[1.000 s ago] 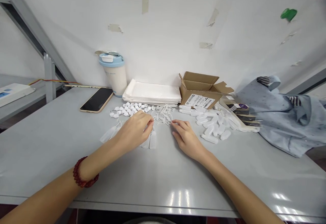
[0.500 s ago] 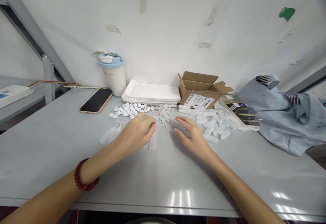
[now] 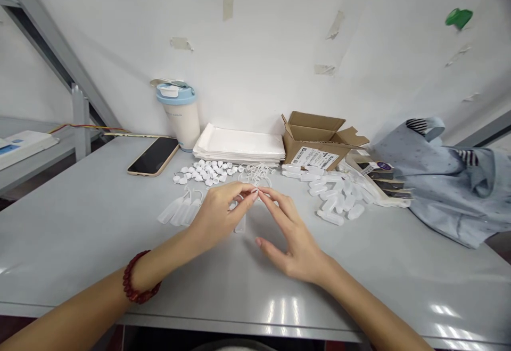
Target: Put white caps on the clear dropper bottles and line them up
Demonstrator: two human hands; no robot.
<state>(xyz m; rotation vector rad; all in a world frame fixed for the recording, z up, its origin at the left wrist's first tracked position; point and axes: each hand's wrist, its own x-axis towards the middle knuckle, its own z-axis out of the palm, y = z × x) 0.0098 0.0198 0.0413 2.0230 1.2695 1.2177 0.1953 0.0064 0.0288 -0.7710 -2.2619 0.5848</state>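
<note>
My left hand [image 3: 221,210] pinches thumb and fingers together over the middle of the table; a tiny white piece shows at the fingertips, too small to name. Against those fingertips rest the fingers of my right hand [image 3: 293,234], its thumb spread well apart below. Just behind both hands lies a tangle of white cords [image 3: 259,172]. Small white plastic caps [image 3: 209,170] are heaped to its left. Clear plastic sleeves with cords [image 3: 181,211] lie left of my left hand, and another clear sleeve [image 3: 240,226] shows partly below it. Loose clear plastic pieces [image 3: 330,202] are spread on the right.
Along the wall stand a blue-lidded cup [image 3: 181,119], a stack of white sheets [image 3: 243,146] and an open cardboard box [image 3: 311,151]. A phone [image 3: 154,156] lies on the left of the grey table [image 3: 223,298]. Packaged items [image 3: 383,180] and blue cloth [image 3: 443,191] occupy the right.
My two hands have come together at the fingertips; before, they were apart. The right hand moved left and nearer me, its thumb spreading downward. The view has shifted slightly.
</note>
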